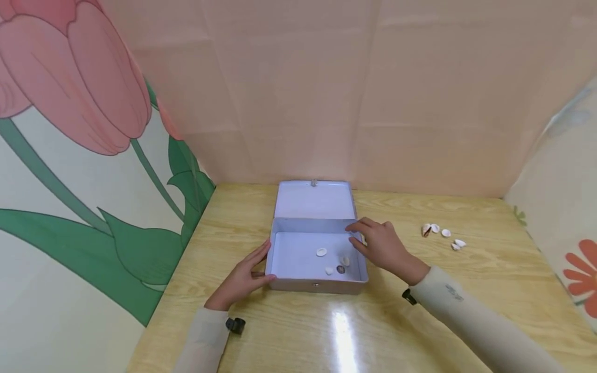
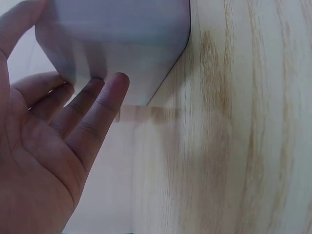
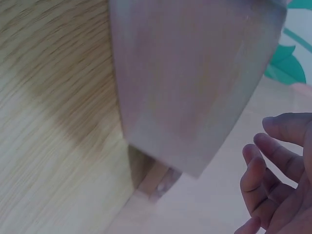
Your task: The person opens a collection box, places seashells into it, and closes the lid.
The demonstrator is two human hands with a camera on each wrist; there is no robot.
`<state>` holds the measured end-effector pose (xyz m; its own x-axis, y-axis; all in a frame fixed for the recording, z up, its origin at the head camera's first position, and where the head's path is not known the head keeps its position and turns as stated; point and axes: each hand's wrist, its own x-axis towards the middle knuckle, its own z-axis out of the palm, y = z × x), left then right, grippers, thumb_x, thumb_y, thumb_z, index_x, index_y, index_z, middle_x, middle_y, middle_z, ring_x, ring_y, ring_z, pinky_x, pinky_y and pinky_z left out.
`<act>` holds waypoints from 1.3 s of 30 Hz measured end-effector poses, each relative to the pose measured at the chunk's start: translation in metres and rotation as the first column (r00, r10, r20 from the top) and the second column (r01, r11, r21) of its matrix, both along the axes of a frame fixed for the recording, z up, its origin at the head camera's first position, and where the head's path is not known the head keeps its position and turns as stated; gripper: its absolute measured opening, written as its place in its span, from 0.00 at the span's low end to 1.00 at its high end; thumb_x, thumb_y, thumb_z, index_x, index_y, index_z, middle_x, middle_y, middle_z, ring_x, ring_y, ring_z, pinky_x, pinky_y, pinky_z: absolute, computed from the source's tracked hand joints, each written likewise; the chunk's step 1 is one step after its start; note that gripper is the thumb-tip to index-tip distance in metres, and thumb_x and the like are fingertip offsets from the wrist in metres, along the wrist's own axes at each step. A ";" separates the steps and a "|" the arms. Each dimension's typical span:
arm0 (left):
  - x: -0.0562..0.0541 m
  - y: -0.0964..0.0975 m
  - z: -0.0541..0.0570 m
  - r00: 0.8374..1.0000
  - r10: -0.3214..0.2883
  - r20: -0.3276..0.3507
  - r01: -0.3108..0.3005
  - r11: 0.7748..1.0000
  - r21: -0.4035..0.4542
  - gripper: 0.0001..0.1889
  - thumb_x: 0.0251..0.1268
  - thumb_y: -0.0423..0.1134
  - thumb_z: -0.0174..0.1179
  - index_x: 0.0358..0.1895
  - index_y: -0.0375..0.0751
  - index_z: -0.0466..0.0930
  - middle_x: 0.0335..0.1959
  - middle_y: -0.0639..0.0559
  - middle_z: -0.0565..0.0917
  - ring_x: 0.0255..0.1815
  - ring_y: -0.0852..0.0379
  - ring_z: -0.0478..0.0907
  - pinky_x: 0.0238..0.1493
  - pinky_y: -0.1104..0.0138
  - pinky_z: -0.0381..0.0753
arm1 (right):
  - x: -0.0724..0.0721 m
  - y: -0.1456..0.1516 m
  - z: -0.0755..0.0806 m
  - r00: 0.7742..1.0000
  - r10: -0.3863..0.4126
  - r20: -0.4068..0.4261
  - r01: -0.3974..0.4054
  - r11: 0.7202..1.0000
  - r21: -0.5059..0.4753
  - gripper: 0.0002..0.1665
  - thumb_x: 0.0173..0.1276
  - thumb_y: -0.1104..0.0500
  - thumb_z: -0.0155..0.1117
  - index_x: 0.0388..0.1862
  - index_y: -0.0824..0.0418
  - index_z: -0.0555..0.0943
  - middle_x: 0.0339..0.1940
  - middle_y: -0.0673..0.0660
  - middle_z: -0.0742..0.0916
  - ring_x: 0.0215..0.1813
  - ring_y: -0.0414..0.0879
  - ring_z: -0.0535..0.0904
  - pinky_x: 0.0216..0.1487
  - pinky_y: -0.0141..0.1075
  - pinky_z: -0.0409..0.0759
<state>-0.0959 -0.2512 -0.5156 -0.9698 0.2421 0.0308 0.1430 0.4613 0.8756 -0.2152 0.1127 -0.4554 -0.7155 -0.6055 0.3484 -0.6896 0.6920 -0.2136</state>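
Observation:
A shallow metal box [image 1: 298,285] stands on the table with its lid [image 1: 314,201] folded back and its inside pale lilac. Inside lie a white oval shell [image 1: 321,252], a small white shell [image 1: 329,270], a dark round shell [image 1: 341,269] and a pale shell [image 1: 345,261]. My left hand [image 1: 242,280] rests against the box's left side, fingers fairly straight and thumb at the front corner. Over the right part of the box hovers my right hand [image 1: 384,248], its thumb and forefinger apart. In the right wrist view its fingers [image 3: 253,183] bend loosely with nothing visible between them.
Several shells [image 1: 446,233] lie on the wooden table [image 1: 396,316] to the right of the box. A pinkish wall covering [image 1: 298,103] rises behind the table. A wall with painted tulips [image 1: 84,93] borders the left side.

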 end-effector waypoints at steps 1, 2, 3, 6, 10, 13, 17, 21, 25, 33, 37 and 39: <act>0.000 0.000 0.000 1.000 0.001 -0.004 -0.001 1.000 -0.001 0.45 0.59 0.47 0.69 0.76 0.61 0.51 0.78 0.66 0.49 0.73 0.57 0.58 0.56 0.65 0.79 | -0.001 0.005 0.000 1.000 -0.007 -0.005 0.007 1.000 -0.010 0.14 0.65 0.53 0.70 0.49 0.53 0.85 0.43 0.51 0.85 0.30 0.42 0.78 0.32 0.45 0.68; 0.000 0.000 0.000 1.000 0.000 -0.008 0.000 1.000 -0.001 0.45 0.59 0.46 0.69 0.76 0.61 0.52 0.78 0.65 0.49 0.73 0.56 0.58 0.56 0.63 0.79 | -0.001 0.010 0.001 1.000 -0.016 -0.008 0.016 1.000 -0.018 0.14 0.65 0.53 0.69 0.49 0.53 0.84 0.44 0.51 0.85 0.29 0.41 0.77 0.31 0.45 0.68; 0.000 -0.001 0.000 1.000 -0.001 -0.015 0.001 1.000 0.000 0.45 0.59 0.46 0.69 0.76 0.60 0.52 0.78 0.63 0.49 0.73 0.55 0.58 0.56 0.61 0.79 | -0.002 0.016 0.001 1.000 -0.028 -0.012 0.028 0.999 -0.023 0.14 0.66 0.53 0.69 0.50 0.53 0.84 0.44 0.52 0.85 0.29 0.41 0.77 0.31 0.45 0.67; -0.001 -0.001 0.000 1.000 -0.003 -0.026 0.003 1.000 -0.004 0.45 0.59 0.45 0.69 0.77 0.57 0.52 0.78 0.59 0.50 0.74 0.54 0.58 0.56 0.58 0.79 | -0.004 0.034 0.004 0.997 -0.072 -0.002 0.071 0.997 -0.032 0.15 0.67 0.54 0.67 0.52 0.54 0.84 0.45 0.53 0.85 0.28 0.41 0.76 0.31 0.44 0.66; 0.000 -0.001 0.000 1.000 -0.005 -0.016 0.005 1.000 -0.015 0.45 0.59 0.48 0.68 0.77 0.57 0.52 0.79 0.57 0.50 0.74 0.56 0.57 0.57 0.61 0.79 | -0.008 0.063 0.006 0.990 -0.142 0.026 0.143 0.989 -0.033 0.16 0.69 0.54 0.66 0.53 0.55 0.83 0.45 0.55 0.84 0.27 0.41 0.74 0.30 0.43 0.63; 0.001 -0.001 0.000 1.000 -0.006 -0.009 0.006 1.000 -0.020 0.45 0.59 0.50 0.68 0.77 0.59 0.51 0.79 0.58 0.49 0.74 0.56 0.57 0.56 0.65 0.78 | -0.014 0.088 0.003 0.980 -0.195 0.039 0.196 0.980 -0.018 0.16 0.69 0.54 0.65 0.54 0.56 0.82 0.45 0.56 0.84 0.28 0.42 0.74 0.30 0.44 0.62; 0.002 -0.001 0.002 1.000 -0.007 -0.009 0.007 1.000 -0.021 0.45 0.59 0.51 0.68 0.77 0.60 0.51 0.79 0.61 0.49 0.74 0.57 0.57 0.56 0.66 0.78 | -0.024 0.125 -0.009 0.962 -0.268 0.056 0.267 0.963 0.028 0.17 0.71 0.53 0.62 0.55 0.57 0.81 0.44 0.58 0.84 0.31 0.46 0.77 0.29 0.47 0.64; 0.001 -0.001 0.002 1.000 -0.002 -0.004 0.002 1.000 -0.011 0.45 0.59 0.48 0.68 0.76 0.61 0.51 0.78 0.62 0.49 0.74 0.57 0.57 0.56 0.66 0.79 | -0.033 0.161 -0.020 0.937 -0.329 0.120 0.322 0.944 0.073 0.19 0.73 0.51 0.60 0.57 0.59 0.80 0.46 0.61 0.83 0.35 0.53 0.80 0.30 0.56 0.67; 0.001 -0.002 0.001 1.000 0.004 -0.011 -0.004 1.000 0.007 0.45 0.59 0.44 0.69 0.77 0.58 0.52 0.78 0.61 0.50 0.73 0.55 0.58 0.55 0.61 0.80 | -0.040 0.193 -0.029 0.900 -0.379 0.217 0.361 0.925 0.121 0.23 0.74 0.48 0.57 0.59 0.61 0.78 0.51 0.67 0.81 0.40 0.60 0.80 0.34 0.65 0.66; 0.002 0.000 0.003 1.000 0.012 0.015 -0.011 1.000 -0.002 0.45 0.59 0.47 0.69 0.77 0.59 0.51 0.78 0.62 0.49 0.74 0.56 0.57 0.56 0.67 0.79 | -0.048 0.233 -0.054 0.846 -0.440 0.302 0.390 0.896 0.213 0.28 0.72 0.45 0.57 0.62 0.62 0.75 0.56 0.76 0.75 0.50 0.74 0.74 0.36 0.75 0.64; 0.003 0.000 0.005 1.000 0.004 0.011 -0.003 1.000 -0.010 0.45 0.59 0.50 0.68 0.77 0.60 0.51 0.79 0.61 0.49 0.73 0.57 0.58 0.55 0.68 0.78 | -0.050 0.243 -0.062 0.834 -0.448 0.321 0.396 0.892 0.216 0.29 0.72 0.44 0.56 0.60 0.64 0.76 0.55 0.77 0.75 0.52 0.74 0.72 0.37 0.77 0.61; 0.002 0.000 0.004 1.000 0.001 0.007 0.000 1.000 -0.011 0.45 0.59 0.50 0.68 0.77 0.60 0.50 0.79 0.58 0.49 0.73 0.56 0.58 0.56 0.68 0.78 | -0.051 0.248 -0.065 0.825 -0.448 0.343 0.393 0.893 0.220 0.29 0.72 0.44 0.55 0.60 0.65 0.76 0.54 0.77 0.75 0.53 0.75 0.70 0.39 0.80 0.59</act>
<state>-0.0936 -0.2510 -0.5113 -0.9701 0.2419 0.0216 0.1368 0.4707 0.8716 -0.2660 0.3602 -0.5201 -0.9699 -0.2360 -0.0604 -0.2105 0.9367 -0.2796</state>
